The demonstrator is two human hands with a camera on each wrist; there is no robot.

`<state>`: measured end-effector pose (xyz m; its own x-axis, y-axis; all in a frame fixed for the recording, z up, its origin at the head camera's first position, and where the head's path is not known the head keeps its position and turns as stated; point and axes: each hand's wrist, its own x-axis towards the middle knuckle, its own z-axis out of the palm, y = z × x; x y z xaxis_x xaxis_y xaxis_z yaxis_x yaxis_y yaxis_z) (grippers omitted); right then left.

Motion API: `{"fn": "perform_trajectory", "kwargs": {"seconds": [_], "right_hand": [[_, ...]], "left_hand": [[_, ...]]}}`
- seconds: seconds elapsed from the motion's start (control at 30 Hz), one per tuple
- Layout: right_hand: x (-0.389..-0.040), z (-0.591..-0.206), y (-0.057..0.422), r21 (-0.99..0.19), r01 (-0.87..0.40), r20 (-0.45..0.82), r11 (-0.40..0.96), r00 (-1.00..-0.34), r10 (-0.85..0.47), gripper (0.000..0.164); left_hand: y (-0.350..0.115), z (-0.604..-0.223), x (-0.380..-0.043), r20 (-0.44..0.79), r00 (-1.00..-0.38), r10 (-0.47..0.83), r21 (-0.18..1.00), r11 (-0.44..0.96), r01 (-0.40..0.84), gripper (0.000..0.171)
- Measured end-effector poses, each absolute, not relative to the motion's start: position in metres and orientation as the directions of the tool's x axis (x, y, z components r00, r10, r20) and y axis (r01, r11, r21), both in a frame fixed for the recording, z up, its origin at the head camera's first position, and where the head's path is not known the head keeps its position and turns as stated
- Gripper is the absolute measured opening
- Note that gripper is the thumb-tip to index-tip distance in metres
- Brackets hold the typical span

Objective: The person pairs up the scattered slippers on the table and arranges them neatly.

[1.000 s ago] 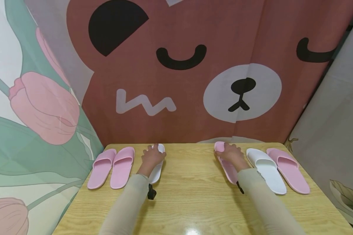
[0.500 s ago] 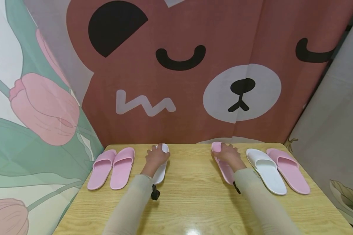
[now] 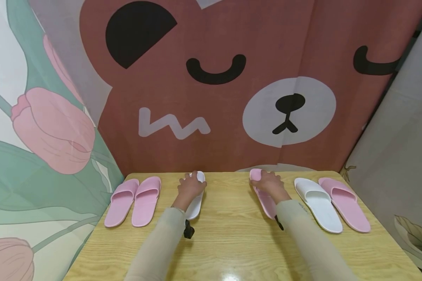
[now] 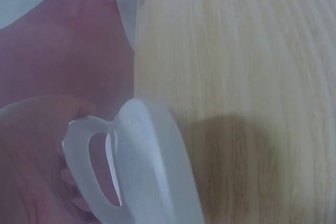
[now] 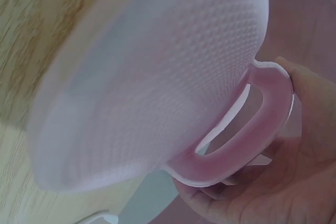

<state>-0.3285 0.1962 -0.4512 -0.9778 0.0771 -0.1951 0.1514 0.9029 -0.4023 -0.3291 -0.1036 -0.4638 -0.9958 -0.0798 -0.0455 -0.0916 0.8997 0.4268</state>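
Note:
My left hand (image 3: 190,189) grips a white slipper (image 3: 195,208) over its strap, near the back of the table. In the left wrist view the strap lies against my palm, and the slipper (image 4: 149,166) casts a shadow on the wood. Opposite, my right hand (image 3: 270,186) grips a pink slipper (image 3: 266,203) the same way. Its dotted insole (image 5: 168,82) and the strap (image 5: 257,135) against my fingers show in the right wrist view. Both held slippers point toes to the back, and bare wood lies between them. My hands hide most of both straps.
Two pink slippers, one (image 3: 119,208) beside the other (image 3: 144,207), lie at the left of the wooden table (image 3: 228,234). At the right, a white slipper (image 3: 324,212) lies next to a pink one (image 3: 354,214). A bear-print curtain (image 3: 214,152) hangs behind the back edge.
My left hand has moved right with the white slipper. My right hand has moved left with the pink slipper, so the gap between them is narrower. The slippers lying at the sides have stayed put.

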Motion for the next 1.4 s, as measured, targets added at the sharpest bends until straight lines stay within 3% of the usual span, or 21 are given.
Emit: {"fn": "perform_trajectory", "kwargs": {"seconds": [1.4], "right_hand": [[-0.331, -0.451, 0.164, -0.470, 0.132, -0.190, 0.873, -0.981, 0.046, 0.084]], "left_hand": [[-0.071, -0.469, -0.332, -0.037, -0.998, -0.054, 0.429, 0.901, -0.065, 0.072]]}}
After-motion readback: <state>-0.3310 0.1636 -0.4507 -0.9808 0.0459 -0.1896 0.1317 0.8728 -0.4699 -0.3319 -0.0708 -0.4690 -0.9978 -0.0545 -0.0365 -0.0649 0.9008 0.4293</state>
